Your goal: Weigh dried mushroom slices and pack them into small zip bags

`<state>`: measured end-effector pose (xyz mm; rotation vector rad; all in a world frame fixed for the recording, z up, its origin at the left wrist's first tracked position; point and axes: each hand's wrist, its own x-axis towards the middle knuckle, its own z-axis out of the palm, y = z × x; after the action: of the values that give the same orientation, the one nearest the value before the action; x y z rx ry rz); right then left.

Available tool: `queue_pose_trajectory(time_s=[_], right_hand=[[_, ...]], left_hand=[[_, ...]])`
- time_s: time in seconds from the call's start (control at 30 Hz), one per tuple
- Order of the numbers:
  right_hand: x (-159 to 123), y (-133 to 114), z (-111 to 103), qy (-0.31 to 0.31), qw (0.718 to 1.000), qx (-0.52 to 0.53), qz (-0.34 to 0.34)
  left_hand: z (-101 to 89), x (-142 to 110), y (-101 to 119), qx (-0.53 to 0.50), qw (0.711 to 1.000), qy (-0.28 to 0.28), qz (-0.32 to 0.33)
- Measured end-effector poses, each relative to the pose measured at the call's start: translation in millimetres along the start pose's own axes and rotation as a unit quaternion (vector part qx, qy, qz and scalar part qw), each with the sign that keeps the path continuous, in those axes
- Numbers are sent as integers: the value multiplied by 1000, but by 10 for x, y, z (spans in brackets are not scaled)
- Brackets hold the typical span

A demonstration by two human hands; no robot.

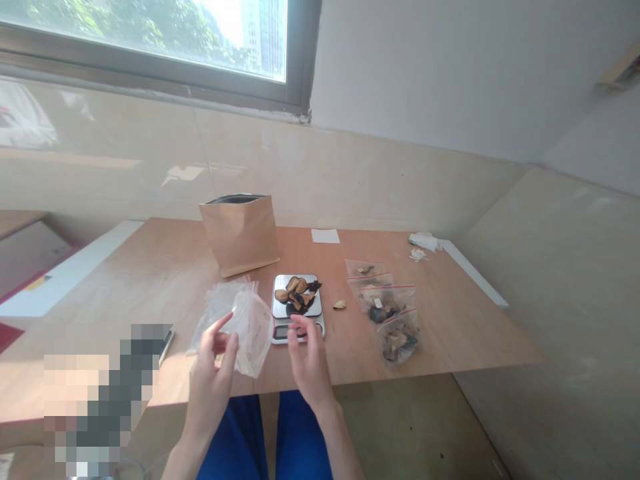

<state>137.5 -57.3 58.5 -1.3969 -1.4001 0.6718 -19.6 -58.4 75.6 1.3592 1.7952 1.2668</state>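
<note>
Clear plastic bag [253, 331] sits just right of the left hand [211, 373], crumpled and tilted, long axis roughly front-to-back, close to the front edge of the bench [450, 320]. Left hand is the nearer one. Its fingers [221, 327] are spread, thumb and index a narrow gap apart; can't tell if they pinch the film or only sit beside it. Right hand [310, 363] is open, fingers loosely curled, over the front of the digital kitchen scale [313, 308]; contact with the scale can't be confirmed. Scale is right of the bag, mid-bench, loaded with dark dried slices [296, 295], one loose piece [340, 304] just right of it. Further right, toward the front-right: row of small zip bags [383, 310] with red-lined closures, holding similar pieces. Along the far edge: upright kraft pouch [239, 235] with dark lining, white paper slip [325, 236] beside it, crumpled white tissue [423, 241] toward the far-right corner. Writing: scale display too small to read, tiny label [377, 303] on one zip bag illegible, no brand visible.
</note>
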Motion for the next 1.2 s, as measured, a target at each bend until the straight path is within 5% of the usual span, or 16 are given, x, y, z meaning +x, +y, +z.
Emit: queue_pose_trajectory(time_s=[0.2, 0.3, 0.47, 0.6, 0.73, 0.87, 1.07, 1.2], right_hand=[[172, -256, 399, -68, 996, 45, 33], [345, -204, 328, -8, 997, 62, 44], [729, 63, -11, -17, 993, 120, 12], [945, 378, -282, 57, 997, 41, 8], [983, 616, -423, 12, 998, -43, -40], [944, 751, -392, -54, 994, -83, -56], [918, 873, -211, -82, 988, -112, -61], [931, 914, -153, -83, 988, -115, -62]], left_hand=[[-39, 3, -37, 13, 1000, 13, -3], [-129, 45, -6, 6, 997, 69, -41], [-160, 179, 144, -53, 990, 111, -66], [-80, 299, 280, -59, 991, 109, -44], [27, 398, 398, -51, 987, 150, -21], [155, 512, 452, -59, 991, 117, 17], [346, 680, 432, -32, 991, 91, -94], [428, 703, 423, -33, 991, 71, -110]])
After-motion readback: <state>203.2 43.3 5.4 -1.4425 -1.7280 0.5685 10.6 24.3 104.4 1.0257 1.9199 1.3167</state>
